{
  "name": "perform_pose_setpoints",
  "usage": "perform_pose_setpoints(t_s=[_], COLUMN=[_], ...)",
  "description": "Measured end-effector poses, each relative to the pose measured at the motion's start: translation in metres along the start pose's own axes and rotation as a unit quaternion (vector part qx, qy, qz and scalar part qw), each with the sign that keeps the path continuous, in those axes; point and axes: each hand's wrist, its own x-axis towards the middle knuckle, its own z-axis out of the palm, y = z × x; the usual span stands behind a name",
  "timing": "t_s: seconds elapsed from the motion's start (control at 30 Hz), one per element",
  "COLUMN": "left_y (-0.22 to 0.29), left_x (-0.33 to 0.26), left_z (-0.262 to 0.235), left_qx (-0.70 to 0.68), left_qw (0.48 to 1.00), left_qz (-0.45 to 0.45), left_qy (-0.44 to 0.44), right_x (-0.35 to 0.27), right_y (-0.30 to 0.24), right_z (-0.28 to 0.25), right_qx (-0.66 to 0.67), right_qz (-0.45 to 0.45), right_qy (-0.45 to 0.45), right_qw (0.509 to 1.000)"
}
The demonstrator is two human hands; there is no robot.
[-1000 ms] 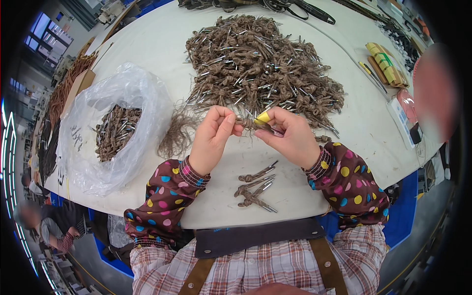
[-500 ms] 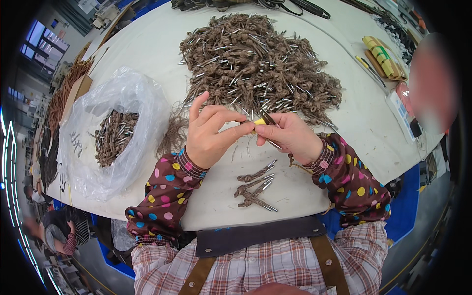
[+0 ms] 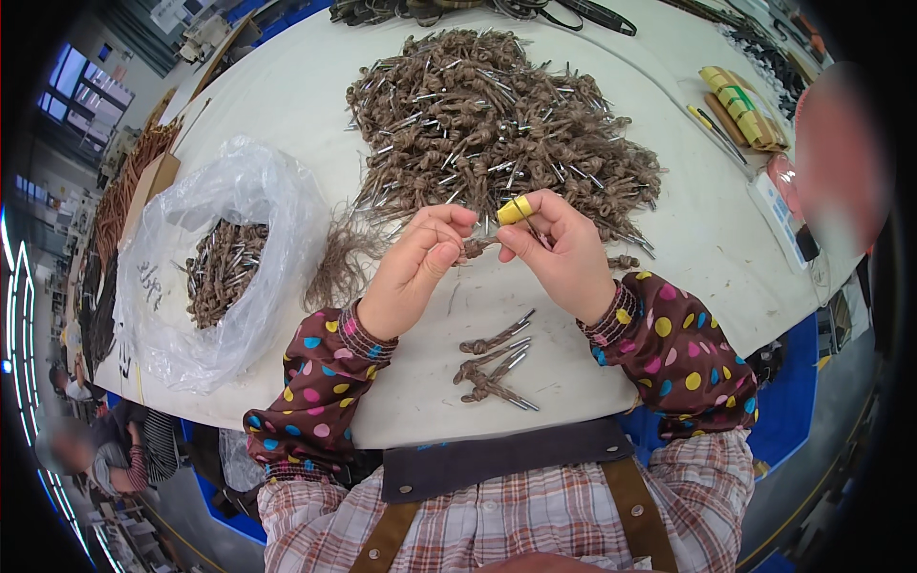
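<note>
At the centre of the frame both hands meet over a short brown knotted cord piece (image 3: 475, 247). The left hand (image 3: 413, 268) has thumb and fingertips pressed together on one end of it; the right hand (image 3: 564, 250) pinches the other end, its forefinger wrapped in yellow tape (image 3: 515, 210).

Just below the hands, toward the lower middle, a few finished cord pieces with metal tips (image 3: 494, 366) lie in a small bunch on the table. Above the hands, in the upper middle, a big heap of the same brown knotted cords (image 3: 497, 119) spreads wide. Left of the left hand sits a tuft of loose brown fibre (image 3: 336, 265).

At the left of the frame a clear plastic bag (image 3: 272, 205) stands open, crumpled, with dark markings on its lower side and a smaller pile of cords (image 3: 220, 267) inside. At the upper right lies a flat yellow packet with a green band (image 3: 740, 103), and beside it a pen (image 3: 714, 129). A clear packet with a white label (image 3: 781, 212) rests at the right edge.

The table (image 3: 287, 105) is white and rounded by the lens, with blue panels beneath. Cardboard boxes (image 3: 143, 181) stand at its far left, with windows behind.
</note>
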Motion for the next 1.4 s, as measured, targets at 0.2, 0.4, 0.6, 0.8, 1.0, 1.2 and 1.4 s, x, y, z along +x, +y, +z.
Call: perform_pose_setpoints(t_s=[0.2, 0.4, 0.6, 0.8, 1.0, 1.2, 1.4], left_y=[0.020, 0.024, 0.031, 0.018, 0.010, 0.015, 0.014], left_x=[0.005, 0.003, 0.023, 0.018, 0.014, 0.010, 0.009], left_z=[-0.017, -0.018, -0.005, 0.000, 0.004, 0.009, 0.009], left_qx=[0.090, 0.384, 0.271, 0.266, 0.247, 0.293, 0.315], left_qw=[0.981, 0.920, 0.956, 0.951, 0.955, 0.944, 0.936], left_qz=[0.105, 0.062, 0.108, 0.140, 0.129, 0.107, 0.114], left_qy=[-0.134, -0.039, 0.038, 0.065, 0.096, 0.105, 0.104], right_x=[0.017, 0.014, 0.006, 0.004, 0.001, -0.001, -0.005], right_y=[0.009, 0.002, -0.008, -0.007, -0.005, 0.004, -0.012], right_z=[-0.026, -0.026, -0.020, -0.014, -0.012, -0.016, -0.016], right_qx=[-0.052, 0.027, 0.043, 0.038, -0.153, -0.376, -0.538], right_qz=[-0.065, -0.040, 0.113, 0.130, -0.053, -0.266, -0.392], right_qy=[0.138, 0.102, 0.008, -0.016, 0.022, 0.026, 0.039], right_qw=[0.987, 0.994, 0.993, 0.991, 0.987, 0.887, 0.745])
